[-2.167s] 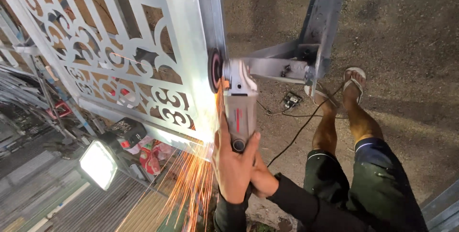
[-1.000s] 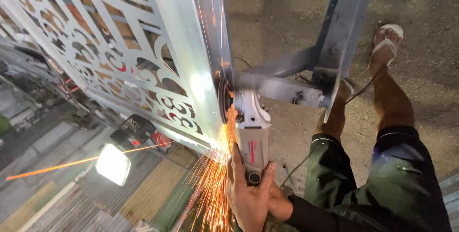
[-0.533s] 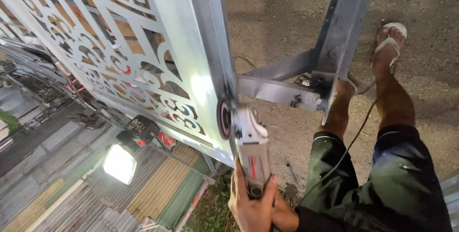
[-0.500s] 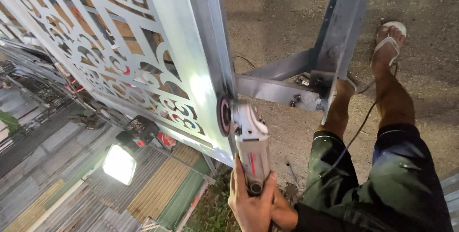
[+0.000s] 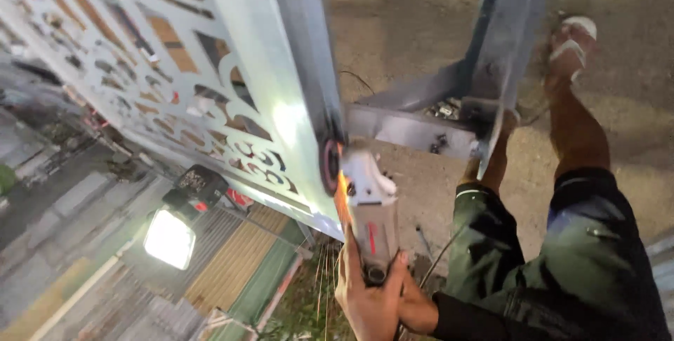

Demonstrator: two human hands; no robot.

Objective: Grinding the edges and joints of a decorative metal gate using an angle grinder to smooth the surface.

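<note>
A person's two hands, the right hand (image 5: 368,299) clasped by the left hand (image 5: 415,308), are gripping an angle grinder (image 5: 368,218), fingers wrapped round it. Its body is running toward twelve o'clock, disc (image 5: 328,167) touching the metal frame edge (image 5: 309,81), throwing sparks.

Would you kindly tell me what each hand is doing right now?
Left hand: closed on the angle grinder, at its rear grip.
Right hand: mostly hidden behind the left; cannot be told.
</note>
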